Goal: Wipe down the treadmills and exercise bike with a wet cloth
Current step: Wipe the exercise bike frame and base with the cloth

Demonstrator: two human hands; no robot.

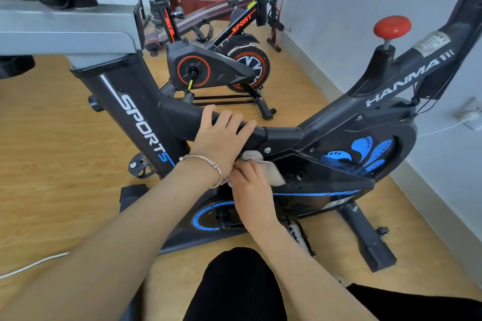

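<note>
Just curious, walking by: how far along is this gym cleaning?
Nothing shows as finished; no wiped patches are visible. In hand: the right hand presses the cloth on the blue bike's frame, left hand resting on its top bar. Left: the red bike behind, untouched; no treadmill is in view.

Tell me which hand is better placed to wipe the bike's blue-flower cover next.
The right hand: it grips the cloth against the bike's side, close to the blue-flower cover. The left hand rests on the frame bar and holds no cloth.
</note>
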